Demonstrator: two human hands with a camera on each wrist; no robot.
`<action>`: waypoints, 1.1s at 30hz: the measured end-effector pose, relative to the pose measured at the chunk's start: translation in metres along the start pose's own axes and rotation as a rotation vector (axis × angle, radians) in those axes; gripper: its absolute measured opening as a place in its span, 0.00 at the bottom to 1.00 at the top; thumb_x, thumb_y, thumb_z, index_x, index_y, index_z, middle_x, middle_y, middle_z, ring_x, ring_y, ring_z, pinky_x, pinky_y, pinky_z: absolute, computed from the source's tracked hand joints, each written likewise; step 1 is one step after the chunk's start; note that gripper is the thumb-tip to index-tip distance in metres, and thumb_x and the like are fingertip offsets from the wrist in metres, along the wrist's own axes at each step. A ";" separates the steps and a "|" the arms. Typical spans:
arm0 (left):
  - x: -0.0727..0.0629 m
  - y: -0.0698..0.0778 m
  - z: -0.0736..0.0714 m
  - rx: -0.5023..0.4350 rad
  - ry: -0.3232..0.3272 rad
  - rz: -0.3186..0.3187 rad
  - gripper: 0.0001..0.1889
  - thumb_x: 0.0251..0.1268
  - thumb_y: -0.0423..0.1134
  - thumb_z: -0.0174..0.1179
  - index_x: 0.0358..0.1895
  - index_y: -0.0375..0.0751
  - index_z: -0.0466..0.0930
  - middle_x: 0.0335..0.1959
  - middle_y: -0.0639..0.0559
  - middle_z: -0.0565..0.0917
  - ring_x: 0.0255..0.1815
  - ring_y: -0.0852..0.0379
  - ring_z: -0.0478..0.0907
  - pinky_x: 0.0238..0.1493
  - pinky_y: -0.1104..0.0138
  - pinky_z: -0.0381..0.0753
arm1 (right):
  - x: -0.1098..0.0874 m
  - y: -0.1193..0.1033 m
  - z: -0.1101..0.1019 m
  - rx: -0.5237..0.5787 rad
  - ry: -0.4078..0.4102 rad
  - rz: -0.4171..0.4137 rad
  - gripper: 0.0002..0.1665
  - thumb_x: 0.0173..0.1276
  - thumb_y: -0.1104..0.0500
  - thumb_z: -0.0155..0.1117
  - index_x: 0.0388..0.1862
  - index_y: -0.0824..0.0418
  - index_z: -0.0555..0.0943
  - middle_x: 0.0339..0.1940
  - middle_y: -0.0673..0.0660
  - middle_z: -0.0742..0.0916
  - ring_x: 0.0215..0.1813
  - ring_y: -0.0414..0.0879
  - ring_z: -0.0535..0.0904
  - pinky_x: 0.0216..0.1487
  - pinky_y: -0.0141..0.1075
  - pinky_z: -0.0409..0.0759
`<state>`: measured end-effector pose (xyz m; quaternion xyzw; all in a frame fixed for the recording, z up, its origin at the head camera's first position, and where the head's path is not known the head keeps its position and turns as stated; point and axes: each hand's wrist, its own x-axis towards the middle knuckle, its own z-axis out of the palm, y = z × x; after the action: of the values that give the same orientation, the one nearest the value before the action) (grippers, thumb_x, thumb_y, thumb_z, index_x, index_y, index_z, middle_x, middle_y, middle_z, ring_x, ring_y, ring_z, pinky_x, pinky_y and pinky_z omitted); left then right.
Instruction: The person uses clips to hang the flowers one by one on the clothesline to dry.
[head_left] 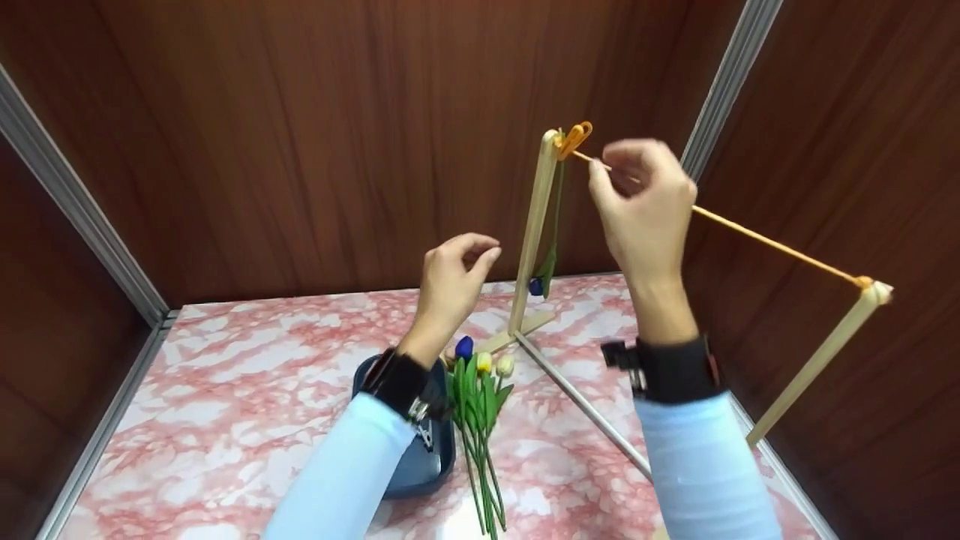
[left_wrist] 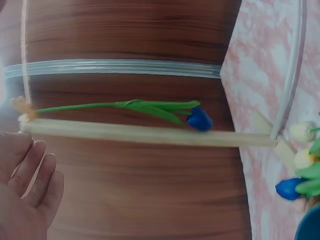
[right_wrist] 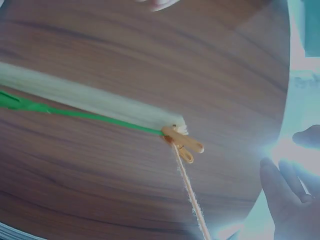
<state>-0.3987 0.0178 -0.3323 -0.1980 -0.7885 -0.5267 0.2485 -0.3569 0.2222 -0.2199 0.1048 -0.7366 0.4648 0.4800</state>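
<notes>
A blue tulip (head_left: 536, 286) hangs head down from an orange clothespin (head_left: 576, 141) at the left end of an orange cord (head_left: 780, 244). My right hand (head_left: 645, 195) hovers at the cord just right of the clothespin, fingers loosely bent. In the right wrist view, the right hand's fingers (right_wrist: 282, 185) hold nothing and stand apart from the cord. Left of the wooden post (head_left: 534, 225), my left hand (head_left: 454, 277) is raised in the air with relaxed fingers and nothing between them. The clothespin grips the tulip's stem end close to the post top.
A bundle of tulips (head_left: 480, 420), blue, yellow and white, lies beside a dark blue basin (head_left: 420, 489). Part of the basin is hidden by my left forearm; a clip (head_left: 426, 436) shows inside. A second wooden post (head_left: 817, 360) holds the cord's right end. Brown panels surround the marbled table (head_left: 247, 390).
</notes>
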 end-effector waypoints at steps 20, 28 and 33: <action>-0.116 -0.029 -0.061 0.184 0.087 0.019 0.06 0.72 0.36 0.72 0.47 0.42 0.93 0.45 0.49 0.95 0.52 0.49 0.92 0.63 0.51 0.86 | -0.172 0.074 0.013 0.037 -0.236 -0.082 0.06 0.66 0.73 0.75 0.39 0.66 0.89 0.36 0.59 0.93 0.38 0.43 0.89 0.48 0.25 0.88; -0.160 -0.093 -0.063 0.341 -0.079 -0.085 0.05 0.67 0.28 0.73 0.43 0.39 0.92 0.42 0.46 0.93 0.45 0.49 0.91 0.52 0.55 0.92 | -0.233 0.101 0.047 0.098 -0.398 0.076 0.06 0.67 0.73 0.73 0.41 0.65 0.89 0.40 0.59 0.94 0.40 0.48 0.91 0.49 0.33 0.92; -0.180 -0.126 -0.059 0.483 -0.207 -0.175 0.07 0.62 0.26 0.74 0.42 0.36 0.92 0.41 0.44 0.93 0.45 0.45 0.91 0.51 0.51 0.91 | -0.254 0.117 0.063 0.071 -0.450 0.112 0.06 0.68 0.71 0.74 0.38 0.62 0.90 0.39 0.57 0.94 0.41 0.48 0.92 0.48 0.38 0.93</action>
<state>-0.3166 -0.0926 -0.5133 -0.1169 -0.9264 -0.3201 0.1603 -0.3342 0.1624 -0.4988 0.1816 -0.8130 0.4811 0.2730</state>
